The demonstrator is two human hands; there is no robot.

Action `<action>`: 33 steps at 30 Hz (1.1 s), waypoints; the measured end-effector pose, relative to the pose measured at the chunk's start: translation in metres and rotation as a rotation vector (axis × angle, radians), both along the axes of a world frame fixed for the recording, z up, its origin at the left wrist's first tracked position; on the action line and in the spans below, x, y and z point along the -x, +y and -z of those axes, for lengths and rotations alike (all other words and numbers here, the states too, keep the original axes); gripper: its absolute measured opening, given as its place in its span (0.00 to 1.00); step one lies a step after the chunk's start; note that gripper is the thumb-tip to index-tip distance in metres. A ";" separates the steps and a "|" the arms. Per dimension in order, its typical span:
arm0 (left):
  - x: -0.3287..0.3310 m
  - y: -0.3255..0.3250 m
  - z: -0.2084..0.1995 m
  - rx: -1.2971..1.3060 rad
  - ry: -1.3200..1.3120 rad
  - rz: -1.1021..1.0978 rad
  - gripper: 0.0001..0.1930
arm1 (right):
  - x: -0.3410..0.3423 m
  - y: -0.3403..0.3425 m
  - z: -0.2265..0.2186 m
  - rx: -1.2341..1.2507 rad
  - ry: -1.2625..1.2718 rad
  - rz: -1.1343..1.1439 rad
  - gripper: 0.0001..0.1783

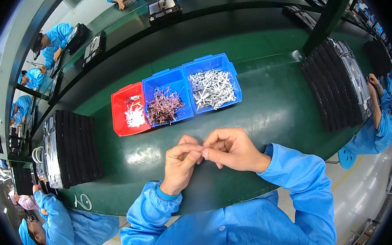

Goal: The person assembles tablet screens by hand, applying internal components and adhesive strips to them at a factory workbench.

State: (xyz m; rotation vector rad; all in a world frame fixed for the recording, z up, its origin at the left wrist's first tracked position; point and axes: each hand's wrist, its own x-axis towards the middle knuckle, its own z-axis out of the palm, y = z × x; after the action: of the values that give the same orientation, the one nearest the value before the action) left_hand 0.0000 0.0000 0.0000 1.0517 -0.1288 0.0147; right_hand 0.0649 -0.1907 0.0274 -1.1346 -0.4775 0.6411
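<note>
My left hand (pixel 180 161) and right hand (pixel 231 149) meet fingertip to fingertip, each grip pinched shut above the tabletop (pixel 271 113); pinched item too small to tell.

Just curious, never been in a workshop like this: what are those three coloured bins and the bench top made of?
The red bin and two blue bins look like moulded plastic: bright uniform colour, smooth walls. The bench top seems a glossy green mat, perhaps rubber; lights reflect off it.

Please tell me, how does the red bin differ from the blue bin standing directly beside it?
The red bin looks narrower than the middle blue bin. The red bin holds a small heap of white pieces that leaves much of its floor bare, while the middle blue bin holds a larger tangle of dark purplish pieces that covers most of its floor. Both are open plastic trays, side by side on the green table, beyond the hands.
</note>
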 end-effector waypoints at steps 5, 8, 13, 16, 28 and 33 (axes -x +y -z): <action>0.000 -0.003 0.001 0.057 0.048 0.006 0.07 | -0.002 -0.004 0.000 0.024 0.049 -0.021 0.05; 0.002 -0.002 0.000 0.000 0.026 -0.023 0.10 | 0.003 -0.001 0.001 -0.010 0.012 0.040 0.05; 0.001 -0.004 -0.007 0.100 0.135 -0.025 0.15 | 0.001 -0.002 -0.004 -0.004 -0.036 0.052 0.05; 0.001 -0.002 -0.005 0.058 0.102 -0.009 0.13 | 0.002 -0.003 -0.007 -0.017 -0.035 0.056 0.05; -0.003 0.002 -0.011 -0.168 -0.043 -0.081 0.04 | 0.002 -0.003 -0.009 -0.012 -0.013 0.046 0.05; -0.005 0.006 -0.019 -0.625 -0.251 -0.240 0.07 | -0.002 -0.009 -0.012 0.042 -0.024 0.053 0.03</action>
State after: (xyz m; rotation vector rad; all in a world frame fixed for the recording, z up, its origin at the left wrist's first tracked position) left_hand 0.0048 0.0062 0.0187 1.6840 -0.2430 0.3435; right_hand 0.0667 -0.1993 0.0389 -1.1921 -0.4552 0.5943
